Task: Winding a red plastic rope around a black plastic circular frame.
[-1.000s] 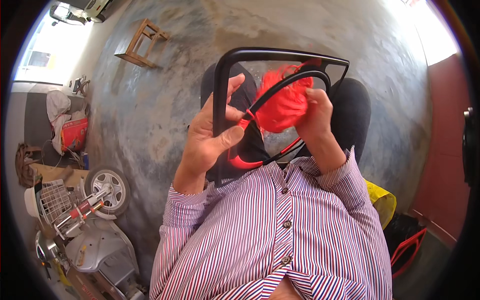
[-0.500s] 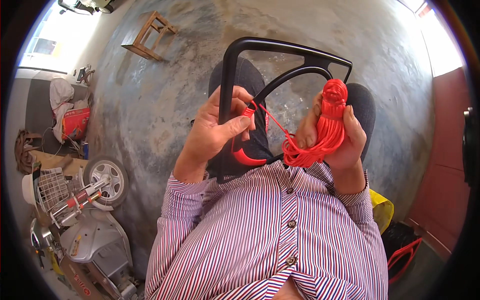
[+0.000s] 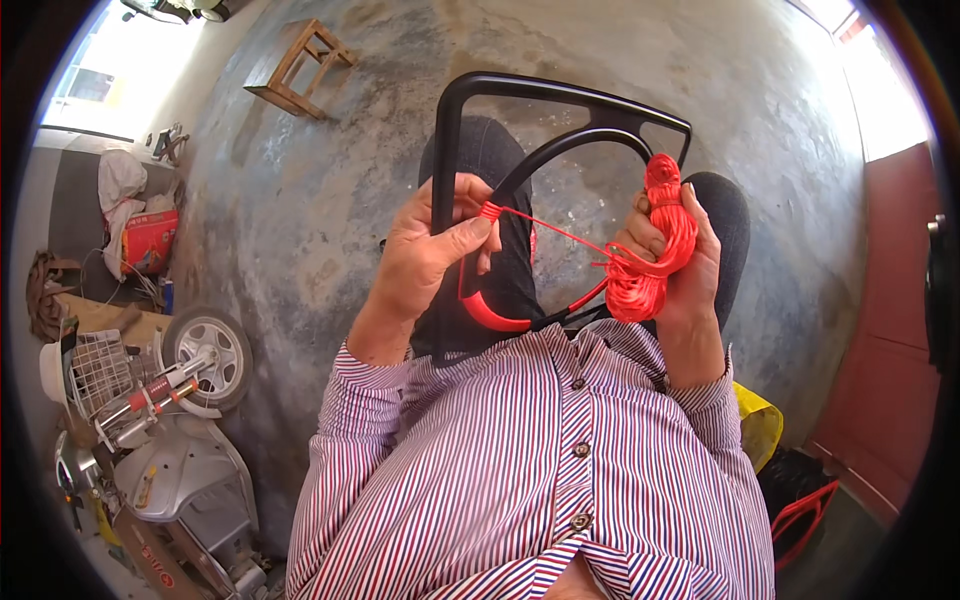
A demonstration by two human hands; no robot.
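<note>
A black tubular frame [image 3: 560, 88] with a curved inner hoop rests across my lap. Red cord is wrapped around part of the hoop near my left hand, and the hoop's lower part is covered in red [image 3: 498, 318]. My left hand [image 3: 428, 240] is closed on the hoop, thumb and fingers pinching the red wraps [image 3: 490, 211]. From there a single strand of cord [image 3: 555, 228] runs taut to the right. It meets a looped bundle of red cord [image 3: 650, 270], which my right hand [image 3: 697, 285] grips over my right thigh.
A wooden stool [image 3: 300, 68] lies on the concrete floor at the far left. To the left are a scooter [image 3: 185, 465], a wheel [image 3: 210, 358] and a red bag [image 3: 150, 240]. A yellow bag [image 3: 757, 425] and a red-rimmed frame [image 3: 808, 520] are at the lower right.
My right hand has turned the cord bundle, and the strand to the wraps has drawn straighter. The black frame has shifted slightly left. My left hand still pinches the wraps.
</note>
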